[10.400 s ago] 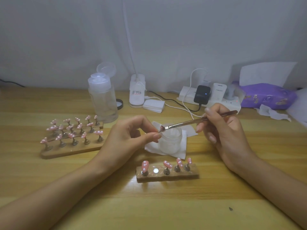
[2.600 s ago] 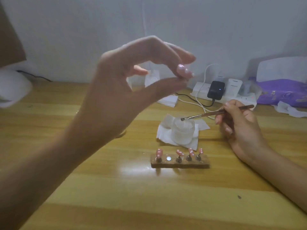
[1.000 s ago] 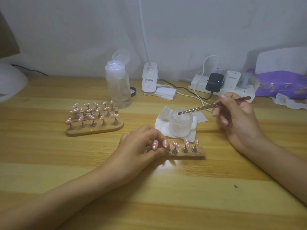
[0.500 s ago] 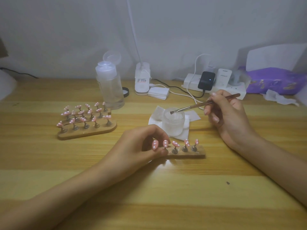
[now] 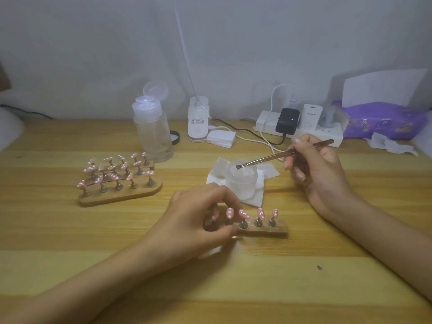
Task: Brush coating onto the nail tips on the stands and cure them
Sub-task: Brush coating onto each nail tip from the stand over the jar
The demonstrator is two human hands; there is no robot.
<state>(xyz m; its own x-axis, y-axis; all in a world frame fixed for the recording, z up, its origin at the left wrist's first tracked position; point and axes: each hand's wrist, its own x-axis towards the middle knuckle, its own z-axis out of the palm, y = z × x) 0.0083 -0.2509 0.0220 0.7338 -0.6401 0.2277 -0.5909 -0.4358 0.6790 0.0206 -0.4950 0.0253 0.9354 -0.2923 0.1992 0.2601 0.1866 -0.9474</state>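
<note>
A small wooden stand (image 5: pixel 268 231) lies in front of me with several pink, white-dotted nail tips (image 5: pixel 260 212) on metal pegs. My left hand (image 5: pixel 198 218) curls over its left end, thumb on the front edge and fingers behind, hiding the leftmost pegs. My right hand (image 5: pixel 318 169) holds a thin metal-handled brush (image 5: pixel 280 155). The brush tip rests at the mouth of a small frosted glass jar (image 5: pixel 242 183), which stands on a white tissue (image 5: pixel 257 197). A larger wooden stand (image 5: pixel 121 196) with several more pink tips sits at the left.
A clear pump bottle (image 5: pixel 153 136) with its cap open stands behind the larger stand. Along the wall are a white lamp base (image 5: pixel 198 122), cotton pads (image 5: pixel 221 137), a power strip (image 5: pixel 304 134) with chargers and cables, and a purple wipes pack (image 5: pixel 383 120).
My left hand, raised with a nail tip pinched 2.6 s ago, has come down onto the small stand's left end and stays there. The brush has stayed at the jar.
</note>
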